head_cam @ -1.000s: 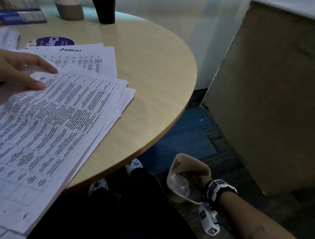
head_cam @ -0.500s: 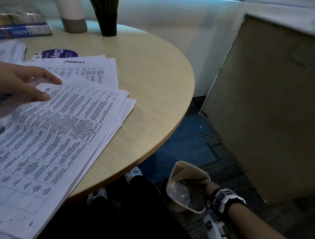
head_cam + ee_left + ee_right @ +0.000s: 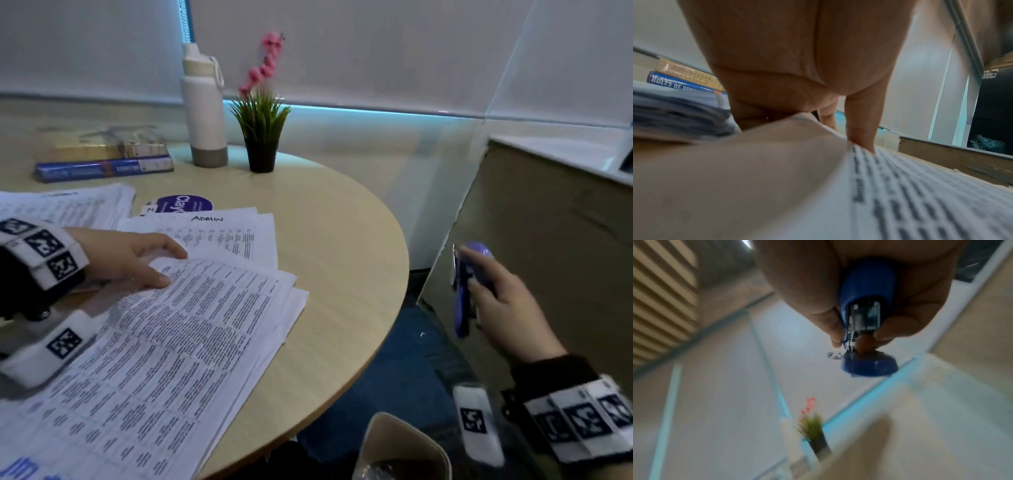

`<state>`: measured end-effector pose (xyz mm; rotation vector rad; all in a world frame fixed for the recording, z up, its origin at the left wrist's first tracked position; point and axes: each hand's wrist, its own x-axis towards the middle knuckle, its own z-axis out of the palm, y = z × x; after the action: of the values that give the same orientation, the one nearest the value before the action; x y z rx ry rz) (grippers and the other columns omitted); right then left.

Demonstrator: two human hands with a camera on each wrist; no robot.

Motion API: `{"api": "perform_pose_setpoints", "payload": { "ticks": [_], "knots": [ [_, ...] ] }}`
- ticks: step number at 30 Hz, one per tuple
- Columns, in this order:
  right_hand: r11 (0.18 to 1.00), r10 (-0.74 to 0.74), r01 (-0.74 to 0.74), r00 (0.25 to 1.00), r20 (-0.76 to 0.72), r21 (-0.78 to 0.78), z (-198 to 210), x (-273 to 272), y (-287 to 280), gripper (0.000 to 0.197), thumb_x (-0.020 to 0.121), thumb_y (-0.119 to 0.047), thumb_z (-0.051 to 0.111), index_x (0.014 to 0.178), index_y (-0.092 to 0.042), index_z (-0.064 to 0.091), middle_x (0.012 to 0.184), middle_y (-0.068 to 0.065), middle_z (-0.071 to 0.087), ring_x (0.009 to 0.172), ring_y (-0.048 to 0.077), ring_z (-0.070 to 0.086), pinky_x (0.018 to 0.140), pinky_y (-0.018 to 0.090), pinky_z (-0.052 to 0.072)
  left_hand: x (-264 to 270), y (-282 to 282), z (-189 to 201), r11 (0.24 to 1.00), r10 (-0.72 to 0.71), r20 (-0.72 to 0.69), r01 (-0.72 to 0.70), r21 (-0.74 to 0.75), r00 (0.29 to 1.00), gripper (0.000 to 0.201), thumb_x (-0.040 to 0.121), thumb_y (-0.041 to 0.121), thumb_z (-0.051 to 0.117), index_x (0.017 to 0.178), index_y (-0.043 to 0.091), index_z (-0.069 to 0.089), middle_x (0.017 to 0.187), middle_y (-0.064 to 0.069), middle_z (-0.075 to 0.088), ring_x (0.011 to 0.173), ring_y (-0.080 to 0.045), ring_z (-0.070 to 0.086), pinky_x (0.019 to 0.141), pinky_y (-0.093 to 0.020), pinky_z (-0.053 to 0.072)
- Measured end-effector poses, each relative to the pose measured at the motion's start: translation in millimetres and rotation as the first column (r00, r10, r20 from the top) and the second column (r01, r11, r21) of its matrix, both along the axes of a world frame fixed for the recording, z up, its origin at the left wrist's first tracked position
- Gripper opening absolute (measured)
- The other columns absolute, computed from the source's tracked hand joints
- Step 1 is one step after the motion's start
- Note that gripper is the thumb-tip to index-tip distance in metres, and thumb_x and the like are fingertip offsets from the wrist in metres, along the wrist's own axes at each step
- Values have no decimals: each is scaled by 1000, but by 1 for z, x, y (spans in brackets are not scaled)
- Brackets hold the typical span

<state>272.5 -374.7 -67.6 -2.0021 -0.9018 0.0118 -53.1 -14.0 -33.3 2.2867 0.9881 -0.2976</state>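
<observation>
Bin: nearest of all, on the floor below the right edge of the surface; open-topped, with something clear and crumpled inside.
Sheets: a loose fan of printed pages on the near left of the surface, corners not lined up. They look thin, limp and light, and likely to slide over one another. Best squared up first, then pinned flat close to the corner to be fastened.
Left hand: lies on the top page at its far left corner, fingers stretched out and pressing down, curled round nothing. The left wrist view shows the page bulging up under the palm and one fingertip on the print.
Stapler: small, blue with metal parts, in the air to the right of the surface and well apart from the sheets, held roughly upright. Probably hard, rigid and light enough for one hand; the smooth plastic could twist in a slack hold.
Right hand: wrapped round the stapler's body, thumb on one side and fingers on the other; the right wrist view shows the metal end poking out past them.
Stapler grip: judged best across top arm and base, so that a squeeze drives it, with skin kept out of the mouth.
Far edge: books, bottle and plant in a row, away from the work.
</observation>
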Motion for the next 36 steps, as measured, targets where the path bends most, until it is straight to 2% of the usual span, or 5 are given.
{"api": "perform_pose_setpoints", "payload": {
  "ticks": [5, 18, 23, 31, 36],
  "knots": [
    [955, 157, -95, 966, 207, -281, 79, 7, 116, 59, 80, -2, 44, 128, -36, 52, 111, 17, 54, 92, 32, 55, 79, 28, 41, 3, -12, 4, 999, 38, -48, -37, 25, 998, 48, 82, 37, 70, 122, 45, 46, 142, 8, 41, 122, -17, 49, 106, -39, 38],
    [546, 439, -152, 889, 127, -824, 55, 1, 218, 52, 89, -10, 51, 139, -24, 44, 142, 4, 47, 126, 24, 46, 98, 26, 36, -2, -9, 5, 993, 32, -85, -23, 113, 996, 45, 86, 30, 67, 122, 46, 46, 118, 4, 58, 88, -17, 65, 84, -35, 55],
    [833, 432, -353, 896, 103, -426, 102, -41, 206, 55, 87, -39, 61, 137, -22, 45, 139, 4, 48, 123, 21, 49, 93, 27, 39, 0, -38, 43, 954, -58, 47, 42, 297, 997, 69, 86, 24, 63, 136, 52, 25, 140, 8, 45, 110, -20, 59, 97, -42, 48],
    [530, 771, -840, 423, -476, 112, 141, -114, 168, 52, 69, -9, 73, 117, -2, 57, 112, 22, 66, 103, 40, 63, 90, 49, 51, 15, -108, 143, 841, -324, 358, 94, 532, 876, 99, 85, 19, 68, 147, 47, -5, 114, 2, 65, 92, -10, 64, 87, -34, 51],
    [687, 726, -669, 618, -302, 284, 146, -125, 152, 10, 77, 2, 67, 84, -4, 67, 76, 5, 74, 71, 20, 69, 69, 30, 58, 5, -124, 150, 513, -379, 451, -222, 829, 808, 83, 84, 23, 62, 149, 39, 12, 121, 3, 55, 107, -17, 52, 99, -44, 36]
  ]
}}
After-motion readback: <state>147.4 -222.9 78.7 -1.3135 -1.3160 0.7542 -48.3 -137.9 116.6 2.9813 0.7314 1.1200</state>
